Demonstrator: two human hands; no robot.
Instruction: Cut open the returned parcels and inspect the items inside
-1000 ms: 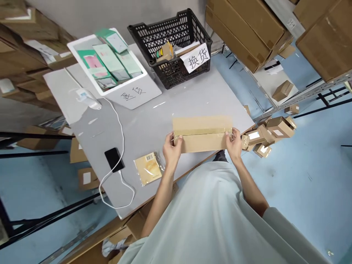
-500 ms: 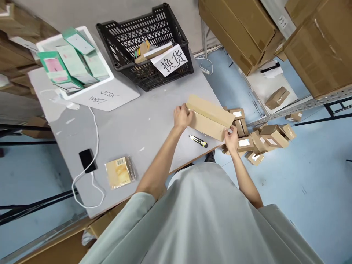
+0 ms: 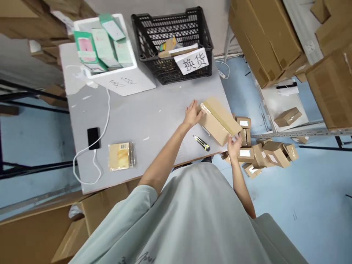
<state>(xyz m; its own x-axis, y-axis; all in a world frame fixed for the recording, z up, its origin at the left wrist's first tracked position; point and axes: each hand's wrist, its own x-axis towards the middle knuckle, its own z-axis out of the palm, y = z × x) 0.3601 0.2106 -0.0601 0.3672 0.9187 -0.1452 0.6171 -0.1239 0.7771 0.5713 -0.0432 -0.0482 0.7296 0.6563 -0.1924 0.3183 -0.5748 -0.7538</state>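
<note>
A small brown cardboard box (image 3: 216,124) with a tape strip along its top lies at the right end of the table. My left hand (image 3: 193,115) is at its left end, fingers stretched out and the thumb touching the edge. At the near right corner, my right hand (image 3: 234,145) grips the box, and a bit of something whitish shows by the fingers. A yellow and black utility knife (image 3: 202,143) rests on the table just in front of the box, its blade end pointing left.
On the grey table (image 3: 132,121) are a white foam bin (image 3: 132,79) of green-white packs, a black crate (image 3: 173,69), a phone (image 3: 94,138) with a white cable, and a plastic-wrapped packet (image 3: 121,156). Several cartons (image 3: 258,156) lie on the floor at right.
The box has turned slightly and its taped left end now shows. My left hand's fingers have straightened from their hold on it. The view has shifted, moving the table contents across the picture.
</note>
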